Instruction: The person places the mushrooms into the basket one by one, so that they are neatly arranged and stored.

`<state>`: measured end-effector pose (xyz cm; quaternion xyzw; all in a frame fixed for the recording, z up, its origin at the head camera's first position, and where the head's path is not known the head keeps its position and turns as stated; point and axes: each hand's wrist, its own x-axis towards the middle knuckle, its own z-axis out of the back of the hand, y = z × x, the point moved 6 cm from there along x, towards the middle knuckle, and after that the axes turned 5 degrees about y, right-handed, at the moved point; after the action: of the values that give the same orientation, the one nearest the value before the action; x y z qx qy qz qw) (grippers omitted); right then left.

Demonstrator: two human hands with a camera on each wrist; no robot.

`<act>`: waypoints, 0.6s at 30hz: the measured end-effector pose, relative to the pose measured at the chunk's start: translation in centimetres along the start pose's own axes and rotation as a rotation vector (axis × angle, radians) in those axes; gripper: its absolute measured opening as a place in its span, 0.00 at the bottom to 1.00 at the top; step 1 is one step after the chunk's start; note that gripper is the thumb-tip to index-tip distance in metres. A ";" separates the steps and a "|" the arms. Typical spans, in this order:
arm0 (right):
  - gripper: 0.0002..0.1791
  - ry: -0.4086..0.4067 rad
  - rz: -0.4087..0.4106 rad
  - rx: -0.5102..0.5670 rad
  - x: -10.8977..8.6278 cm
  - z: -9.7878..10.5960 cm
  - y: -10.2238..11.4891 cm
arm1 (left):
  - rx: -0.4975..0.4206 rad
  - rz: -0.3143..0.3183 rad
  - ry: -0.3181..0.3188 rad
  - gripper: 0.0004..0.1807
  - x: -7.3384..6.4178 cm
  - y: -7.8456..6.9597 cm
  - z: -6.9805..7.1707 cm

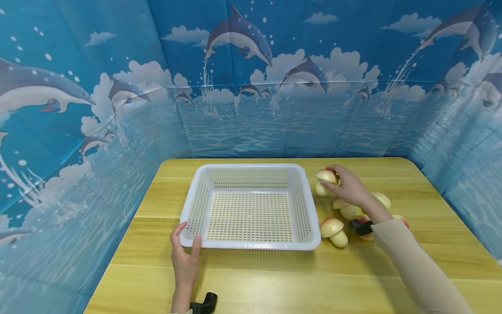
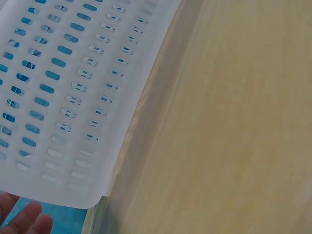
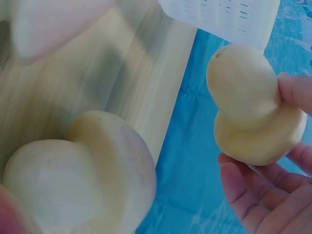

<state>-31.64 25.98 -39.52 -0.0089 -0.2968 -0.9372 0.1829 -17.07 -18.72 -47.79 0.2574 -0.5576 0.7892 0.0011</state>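
My right hand (image 1: 351,188) pinches a cream mushroom (image 1: 325,176) with a reddish blush on its cap, just right of the basket's far right corner. In the right wrist view, thumb and fingers hold this mushroom (image 3: 246,87) by its rounded cap, the stem pointing away from the palm. A white perforated plastic basket (image 1: 251,245) stands upright on the table with nothing inside. At its near left corner my left hand (image 1: 185,261) touches the rim, thumb at the front side and fingers at the left side. In the left wrist view the fingertips (image 2: 25,219) show below the basket's corner.
Several more mushrooms lie on the wooden table (image 1: 266,283) right of the basket. One mushroom (image 1: 331,227) is beside its near right corner; others lie partly hidden under my right forearm. A blue dolphin-print sheet (image 1: 255,126) hangs behind and at both sides.
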 end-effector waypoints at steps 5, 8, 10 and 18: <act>0.32 -0.008 -0.010 0.008 0.1 0.2 0.1 | 0.002 -0.001 0.000 0.27 -0.1 -2.3 0.2; 0.32 -0.012 -0.016 0.006 0.1 0.4 0.1 | 0.007 -0.006 0.001 0.27 -0.2 -2.0 0.1; 0.33 -0.013 -0.016 0.002 0.1 0.5 0.1 | 0.005 -0.010 0.003 0.27 -0.1 -0.9 0.0; 0.34 -0.012 -0.009 -0.006 0.3 0.7 0.6 | -0.015 0.020 0.023 0.27 -0.1 -2.9 0.2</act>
<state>-31.74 25.84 -38.57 -0.0139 -0.2951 -0.9389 0.1768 -16.06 -17.77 -45.21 0.2427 -0.5658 0.7880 0.0013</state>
